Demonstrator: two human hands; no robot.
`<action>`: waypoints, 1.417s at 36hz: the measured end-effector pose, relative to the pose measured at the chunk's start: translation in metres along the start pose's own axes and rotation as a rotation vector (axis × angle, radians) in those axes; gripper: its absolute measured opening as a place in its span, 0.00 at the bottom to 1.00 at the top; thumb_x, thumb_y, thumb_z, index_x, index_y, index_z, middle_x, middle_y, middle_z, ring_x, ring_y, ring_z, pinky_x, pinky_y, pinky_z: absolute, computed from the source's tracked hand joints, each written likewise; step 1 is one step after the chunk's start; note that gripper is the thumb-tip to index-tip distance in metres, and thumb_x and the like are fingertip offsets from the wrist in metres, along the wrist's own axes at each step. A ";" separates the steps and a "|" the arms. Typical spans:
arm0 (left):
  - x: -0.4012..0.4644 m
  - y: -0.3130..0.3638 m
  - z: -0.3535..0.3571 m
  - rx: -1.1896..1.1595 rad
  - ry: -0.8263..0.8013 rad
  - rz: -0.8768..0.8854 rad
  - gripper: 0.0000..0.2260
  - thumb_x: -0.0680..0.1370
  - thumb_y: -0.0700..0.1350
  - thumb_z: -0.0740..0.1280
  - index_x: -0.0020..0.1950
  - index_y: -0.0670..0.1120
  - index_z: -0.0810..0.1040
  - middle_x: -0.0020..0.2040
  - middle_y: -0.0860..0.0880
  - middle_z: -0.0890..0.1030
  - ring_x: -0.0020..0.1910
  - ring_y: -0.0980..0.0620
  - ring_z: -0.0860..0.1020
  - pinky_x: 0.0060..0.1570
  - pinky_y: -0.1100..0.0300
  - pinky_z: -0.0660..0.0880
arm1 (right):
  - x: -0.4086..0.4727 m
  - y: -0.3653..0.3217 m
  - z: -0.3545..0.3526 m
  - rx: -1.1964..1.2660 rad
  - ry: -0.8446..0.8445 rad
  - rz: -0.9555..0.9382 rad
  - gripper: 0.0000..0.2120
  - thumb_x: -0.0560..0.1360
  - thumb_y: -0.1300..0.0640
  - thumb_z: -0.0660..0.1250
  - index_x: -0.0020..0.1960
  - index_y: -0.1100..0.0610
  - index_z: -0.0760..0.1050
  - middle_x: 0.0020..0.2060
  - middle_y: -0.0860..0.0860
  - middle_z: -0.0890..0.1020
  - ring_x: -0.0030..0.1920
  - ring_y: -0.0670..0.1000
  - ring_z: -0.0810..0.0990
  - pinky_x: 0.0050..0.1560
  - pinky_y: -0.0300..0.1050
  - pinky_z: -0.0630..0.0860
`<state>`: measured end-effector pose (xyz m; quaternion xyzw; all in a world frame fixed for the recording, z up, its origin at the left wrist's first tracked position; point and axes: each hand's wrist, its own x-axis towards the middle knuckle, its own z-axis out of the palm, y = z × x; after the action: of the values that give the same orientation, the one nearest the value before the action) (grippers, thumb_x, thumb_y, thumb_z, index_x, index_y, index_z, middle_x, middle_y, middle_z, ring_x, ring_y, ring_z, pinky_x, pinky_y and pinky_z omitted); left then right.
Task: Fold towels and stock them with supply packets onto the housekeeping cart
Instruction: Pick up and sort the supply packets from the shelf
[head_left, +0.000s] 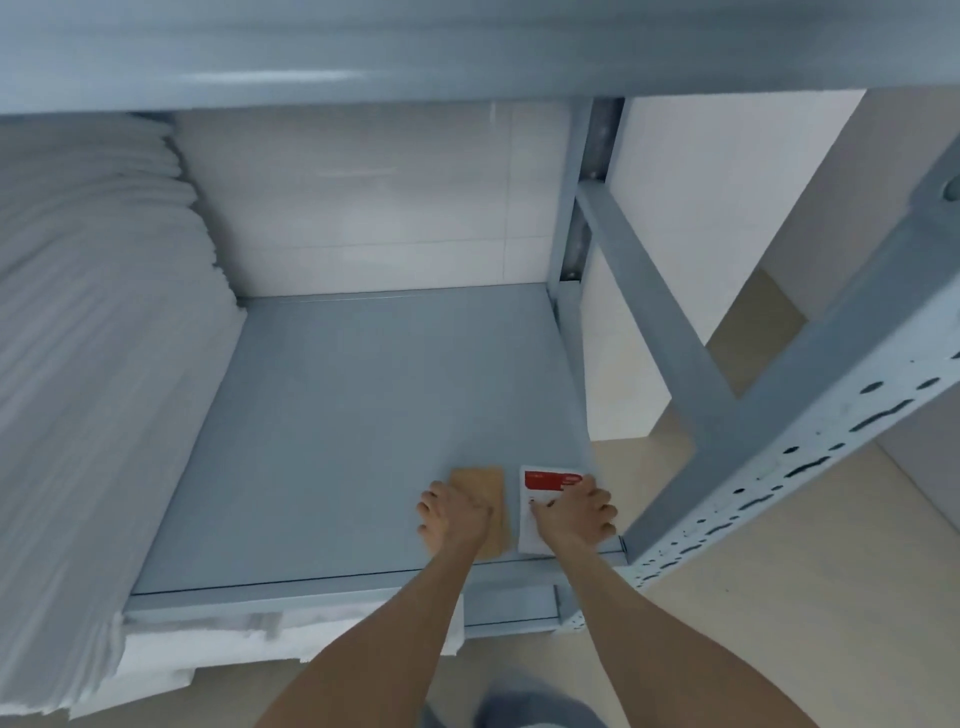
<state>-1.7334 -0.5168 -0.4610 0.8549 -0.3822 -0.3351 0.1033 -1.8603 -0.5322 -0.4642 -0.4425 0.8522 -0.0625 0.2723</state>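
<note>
Head view: on the shelf (363, 415), near its front right corner, the left hand (452, 517) grips a tan packet (485, 486); the right hand (574, 514) presses a white packet (535, 535) just beside. Both look light, flat; pinch edges.

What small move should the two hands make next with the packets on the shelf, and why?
Probably let go and draw back: the brown packet under the left hand and the white-and-red packet under the right hand already lie flat, side by side, near the front edge of the shelf.
</note>
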 end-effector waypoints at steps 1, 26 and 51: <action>0.000 -0.002 0.004 0.019 -0.007 0.000 0.30 0.77 0.51 0.67 0.73 0.39 0.61 0.70 0.42 0.68 0.70 0.43 0.67 0.65 0.50 0.67 | 0.000 0.001 0.002 0.005 -0.008 0.014 0.45 0.70 0.41 0.74 0.74 0.59 0.54 0.68 0.61 0.66 0.68 0.62 0.66 0.66 0.56 0.65; -0.045 -0.014 -0.077 -1.016 -0.328 -0.070 0.09 0.75 0.38 0.65 0.53 0.40 0.81 0.51 0.40 0.83 0.50 0.42 0.82 0.57 0.42 0.79 | -0.055 -0.017 -0.070 1.284 -0.368 0.278 0.11 0.70 0.71 0.65 0.51 0.62 0.77 0.47 0.59 0.83 0.44 0.58 0.82 0.30 0.45 0.80; -0.227 -0.067 -0.141 -1.269 -0.585 0.421 0.11 0.83 0.43 0.64 0.64 0.43 0.76 0.54 0.47 0.85 0.51 0.45 0.85 0.32 0.50 0.82 | -0.253 0.065 -0.121 1.849 -0.229 0.087 0.11 0.79 0.56 0.66 0.59 0.59 0.78 0.41 0.53 0.84 0.34 0.48 0.82 0.25 0.39 0.74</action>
<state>-1.7118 -0.3176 -0.2715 0.4142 -0.2826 -0.6800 0.5350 -1.8533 -0.3097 -0.2817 -0.0211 0.4477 -0.6619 0.6009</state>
